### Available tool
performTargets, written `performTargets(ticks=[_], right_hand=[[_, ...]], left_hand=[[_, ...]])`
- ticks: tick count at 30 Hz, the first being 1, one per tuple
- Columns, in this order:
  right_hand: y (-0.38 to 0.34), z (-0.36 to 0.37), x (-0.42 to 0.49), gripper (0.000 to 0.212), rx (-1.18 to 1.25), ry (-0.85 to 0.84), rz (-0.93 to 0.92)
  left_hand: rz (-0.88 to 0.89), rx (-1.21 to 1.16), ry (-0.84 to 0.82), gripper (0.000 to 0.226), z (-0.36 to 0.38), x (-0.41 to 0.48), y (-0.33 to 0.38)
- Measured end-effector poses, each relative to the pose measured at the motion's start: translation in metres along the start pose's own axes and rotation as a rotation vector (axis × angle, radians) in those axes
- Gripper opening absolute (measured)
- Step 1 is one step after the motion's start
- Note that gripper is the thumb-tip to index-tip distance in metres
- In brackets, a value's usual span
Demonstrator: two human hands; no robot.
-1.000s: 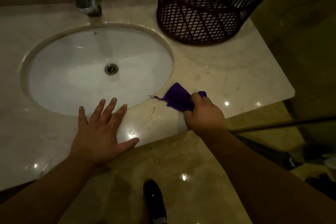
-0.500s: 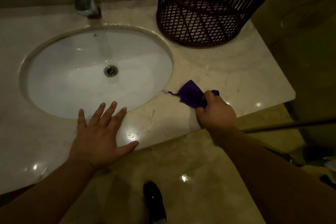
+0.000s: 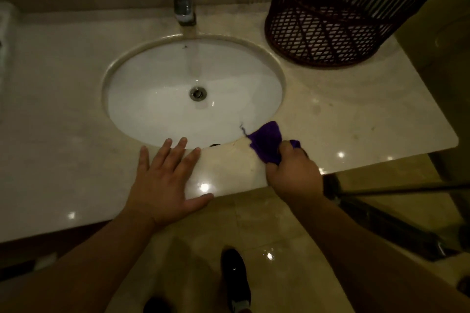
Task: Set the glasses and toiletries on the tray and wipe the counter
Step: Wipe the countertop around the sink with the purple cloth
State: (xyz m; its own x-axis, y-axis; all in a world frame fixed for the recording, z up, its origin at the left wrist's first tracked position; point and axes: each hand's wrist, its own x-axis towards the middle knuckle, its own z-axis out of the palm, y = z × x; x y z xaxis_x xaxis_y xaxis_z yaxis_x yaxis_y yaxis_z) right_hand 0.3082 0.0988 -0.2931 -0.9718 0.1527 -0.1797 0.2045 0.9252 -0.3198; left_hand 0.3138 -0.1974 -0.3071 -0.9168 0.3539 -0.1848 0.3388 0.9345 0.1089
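Your pale marble counter (image 3: pixel 356 119) fills most of the view, with the white oval sink (image 3: pixel 157 99) sunk in its middle and a dark woven basket (image 3: pixel 330 33) standing on its far right corner. Your left hand (image 3: pixel 162 185) lies flat on the counter's near edge just in front of the sink, fingers straight and spread, holding nothing. Beside it, your right hand (image 3: pixel 292 173) curls its fingers round a bunched purple cloth (image 3: pixel 267 142), which touches the counter at the sink's near right rim.

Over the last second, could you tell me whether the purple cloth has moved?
Yes. The purple cloth in the right hand has slid left toward the sink, its tip now over the rim.
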Motion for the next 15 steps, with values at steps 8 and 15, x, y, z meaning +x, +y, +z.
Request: performTargets(ticks=[8,15], right_hand=[[-0.125,0.045,-0.031,0.038,-0.047,-0.104,-0.198],[-0.233,0.080,-0.047,0.041,-0.086,-0.208,-0.317]], left_hand=[[-0.198,0.032,0.005,0.103,-0.011,-0.067,-0.105],[-0.260,0.063,-0.009,0.109,-0.011,-0.110,-0.172]])
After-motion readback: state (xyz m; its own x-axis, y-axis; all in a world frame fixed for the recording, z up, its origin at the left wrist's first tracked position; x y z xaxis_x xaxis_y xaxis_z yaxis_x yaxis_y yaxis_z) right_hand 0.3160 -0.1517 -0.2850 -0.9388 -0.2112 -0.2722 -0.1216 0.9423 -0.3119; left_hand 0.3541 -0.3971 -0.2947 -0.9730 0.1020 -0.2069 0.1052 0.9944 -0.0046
